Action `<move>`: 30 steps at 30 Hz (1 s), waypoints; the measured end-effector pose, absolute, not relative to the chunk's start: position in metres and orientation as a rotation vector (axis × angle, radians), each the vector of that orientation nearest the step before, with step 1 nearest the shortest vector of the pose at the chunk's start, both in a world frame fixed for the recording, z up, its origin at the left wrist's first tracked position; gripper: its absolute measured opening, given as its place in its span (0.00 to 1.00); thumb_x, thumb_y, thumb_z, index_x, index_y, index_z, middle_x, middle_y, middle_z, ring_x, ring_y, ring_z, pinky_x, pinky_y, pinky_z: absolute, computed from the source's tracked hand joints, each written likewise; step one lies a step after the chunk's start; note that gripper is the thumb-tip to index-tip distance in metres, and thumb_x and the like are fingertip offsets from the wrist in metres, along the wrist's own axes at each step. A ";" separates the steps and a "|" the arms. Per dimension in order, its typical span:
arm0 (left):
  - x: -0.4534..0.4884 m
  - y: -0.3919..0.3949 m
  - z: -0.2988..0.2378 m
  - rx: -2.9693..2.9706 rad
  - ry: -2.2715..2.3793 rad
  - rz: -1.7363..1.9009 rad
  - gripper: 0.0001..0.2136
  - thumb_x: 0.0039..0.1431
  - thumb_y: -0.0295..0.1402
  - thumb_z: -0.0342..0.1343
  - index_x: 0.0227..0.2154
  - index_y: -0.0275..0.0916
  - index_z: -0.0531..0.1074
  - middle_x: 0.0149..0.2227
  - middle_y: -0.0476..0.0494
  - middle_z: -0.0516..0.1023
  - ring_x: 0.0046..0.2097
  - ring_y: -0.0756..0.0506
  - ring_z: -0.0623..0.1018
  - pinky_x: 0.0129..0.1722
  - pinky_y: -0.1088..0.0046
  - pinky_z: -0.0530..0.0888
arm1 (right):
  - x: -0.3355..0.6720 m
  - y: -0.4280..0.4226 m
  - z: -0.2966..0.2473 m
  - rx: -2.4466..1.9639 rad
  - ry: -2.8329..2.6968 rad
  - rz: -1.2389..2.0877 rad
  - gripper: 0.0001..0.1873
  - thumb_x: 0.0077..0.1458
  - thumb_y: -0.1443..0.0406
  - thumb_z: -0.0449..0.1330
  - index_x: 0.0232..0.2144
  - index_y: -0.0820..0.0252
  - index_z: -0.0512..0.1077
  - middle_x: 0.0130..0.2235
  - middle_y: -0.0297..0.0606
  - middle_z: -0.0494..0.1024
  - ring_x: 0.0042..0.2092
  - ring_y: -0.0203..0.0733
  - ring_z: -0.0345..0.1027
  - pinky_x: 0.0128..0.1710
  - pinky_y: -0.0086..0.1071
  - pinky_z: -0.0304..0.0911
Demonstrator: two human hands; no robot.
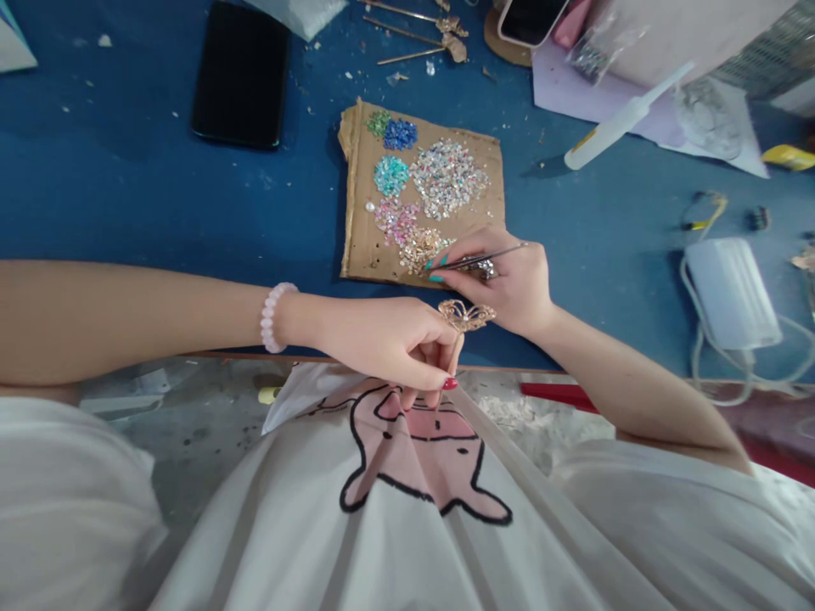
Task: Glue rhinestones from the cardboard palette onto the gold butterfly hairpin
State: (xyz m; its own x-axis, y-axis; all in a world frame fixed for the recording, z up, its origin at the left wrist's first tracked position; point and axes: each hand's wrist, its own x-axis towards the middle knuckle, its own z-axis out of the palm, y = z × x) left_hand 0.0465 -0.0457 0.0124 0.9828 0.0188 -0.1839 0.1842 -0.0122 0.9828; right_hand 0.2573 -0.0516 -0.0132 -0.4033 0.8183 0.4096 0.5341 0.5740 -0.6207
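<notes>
My left hand, closed at the table's front edge, holds a gold-coloured hairpin by its stem; the openwork butterfly at its top stands above my fingers. In my right hand are dark, slim tweezers, gripped between thumb and fingers. Their tips point left, at the lower edge of a pile of champagne-coloured rhinestones. That pile lies on a piece of cardboard with other piles: pink, clear, turquoise, blue and green. My right fingers partly cover the cardboard's lower right.
A black tablet-like device lies at the back left. Several gold hairpins rest behind the cardboard. To the right are a white pen-like tool, a phone and a white box with a cable.
</notes>
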 end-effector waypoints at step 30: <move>0.044 -0.043 0.009 1.758 0.089 -0.096 0.04 0.66 0.26 0.53 0.35 0.39 0.72 0.29 0.51 0.84 0.24 0.54 0.74 0.25 0.79 0.66 | 0.264 -0.046 -0.010 -1.083 -2.152 0.427 0.04 0.58 0.64 0.66 0.35 0.59 0.77 0.36 0.35 0.83 0.37 0.38 0.78 0.40 0.34 0.72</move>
